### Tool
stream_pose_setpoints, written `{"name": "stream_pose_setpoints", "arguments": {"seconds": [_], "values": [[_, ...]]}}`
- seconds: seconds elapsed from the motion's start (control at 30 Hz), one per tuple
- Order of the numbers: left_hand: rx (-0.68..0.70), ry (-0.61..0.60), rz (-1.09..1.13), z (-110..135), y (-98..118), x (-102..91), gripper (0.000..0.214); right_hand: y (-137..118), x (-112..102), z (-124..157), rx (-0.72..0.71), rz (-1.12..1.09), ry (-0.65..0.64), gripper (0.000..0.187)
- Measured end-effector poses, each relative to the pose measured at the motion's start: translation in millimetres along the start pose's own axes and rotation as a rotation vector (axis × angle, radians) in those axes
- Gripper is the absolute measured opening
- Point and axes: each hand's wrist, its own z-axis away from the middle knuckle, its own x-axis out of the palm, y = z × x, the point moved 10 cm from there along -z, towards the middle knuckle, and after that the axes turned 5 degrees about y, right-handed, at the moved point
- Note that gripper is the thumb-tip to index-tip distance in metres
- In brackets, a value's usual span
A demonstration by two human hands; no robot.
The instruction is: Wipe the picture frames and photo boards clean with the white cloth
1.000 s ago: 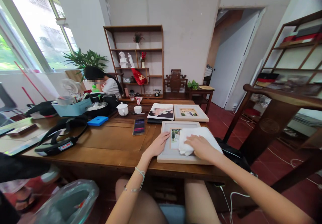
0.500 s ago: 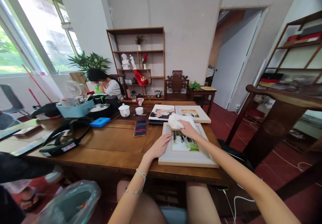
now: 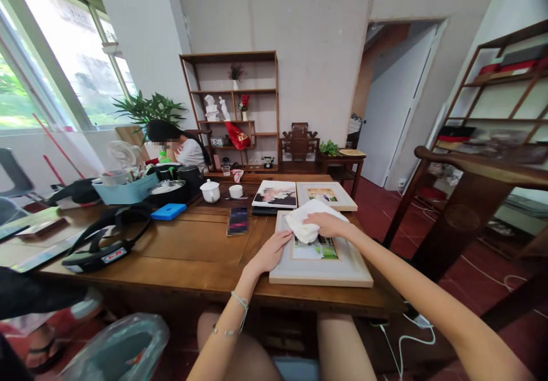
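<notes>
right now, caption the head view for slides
Left hand on a photo frame, right hand holding a white cloth against it.

On the wooden table (image 3: 180,250), a phone (image 3: 237,221) is laid flat, and a lidded white teapot (image 3: 209,191) and a small white cup (image 3: 235,191) are set beyond it. To the left, a flat blue box (image 3: 169,212) is placed near a black headset (image 3: 96,259), and a light-blue basket (image 3: 124,193) is filled with small items. Past these, a person in a white top (image 3: 193,153) is seen. Against the wall, white figures (image 3: 211,109) and red flowers (image 3: 244,103) are displayed on a wooden shelf (image 3: 229,57). Below the table, a bin (image 3: 117,349) is lined with clear plastic. A carved wooden chair (image 3: 464,213) is placed at the right.
</notes>
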Motion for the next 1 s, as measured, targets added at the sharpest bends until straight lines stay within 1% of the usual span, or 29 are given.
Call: {"name": "stream_pose_setpoints", "arguments": {"seconds": [0.1, 0.2, 0.27, 0.33, 0.37, 0.43, 0.53, 0.6, 0.7, 0.77, 0.83, 0.87, 0.9, 0.93, 1.0], "values": [[-0.006, 0.003, -0.004, 0.4, -2.4, 0.3, 0.049, 30.1, -18.3, 21.0, 0.091, 0.063, -0.011, 0.051], [-0.005, 0.004, -0.003, 0.4, -2.9, 0.6, 0.049, 53.0, -30.5, 44.3, 0.184, 0.128, 0.012, 0.059], [-0.004, 0.005, -0.002, 0.5, -2.9, 0.7, 0.049, 58.1, -31.7, 57.9, 0.227, 0.167, 0.035, 0.068], [-0.004, 0.005, -0.002, 0.7, -3.1, 0.9, 0.049, 55.5, -27.8, 67.5, 0.251, 0.199, 0.048, 0.075], [-0.003, 0.004, -0.003, 0.8, -3.3, 1.0, 0.049, 52.3, -25.2, 70.7, 0.260, 0.214, 0.052, 0.077], [-0.002, 0.000, -0.005, 0.8, -3.8, 1.3, 0.048, 43.5, -21.5, 74.5, 0.282, 0.240, 0.058, 0.074], [-0.002, 0.000, -0.007, 0.6, -4.3, 1.1, 0.048, 20.1, -21.1, 78.0, 0.308, 0.270, 0.064, 0.059], [0.000, 0.002, -0.005, 0.3, -4.0, 0.8, 0.048, -7.5, -19.2, 81.5, 0.293, 0.273, 0.044, 0.046], [0.003, 0.006, 0.002, 0.3, -2.5, 0.4, 0.049, -62.3, -10.5, 89.8, 0.222, 0.250, -0.006, 0.032], [0.005, 0.010, 0.005, 0.5, -1.4, 0.1, 0.049, -95.1, -4.1, 94.7, 0.156, 0.225, -0.022, 0.031], [0.008, 0.013, 0.009, 0.6, -0.6, -0.1, 0.049, -112.8, 0.4, 96.5, 0.095, 0.181, -0.004, 0.039], [0.010, 0.014, 0.010, 0.5, -0.5, -0.1, 0.049, -113.7, 2.1, 95.8, 0.072, 0.151, 0.013, 0.045], [0.010, 0.014, 0.012, 0.4, -0.6, 0.0, 0.049, -109.0, 3.7, 94.2, 0.061, 0.124, 0.030, 0.052], [0.010, 0.014, 0.012, 0.2, -1.0, 0.1, 0.049, -98.3, 5.2, 91.8, 0.069, 0.109, 0.046, 0.058], [0.007, 0.012, 0.012, -0.1, -2.2, 0.5, 0.049, -64.6, 7.3, 84.9, 0.134, 0.123, 0.074, 0.068]]}}
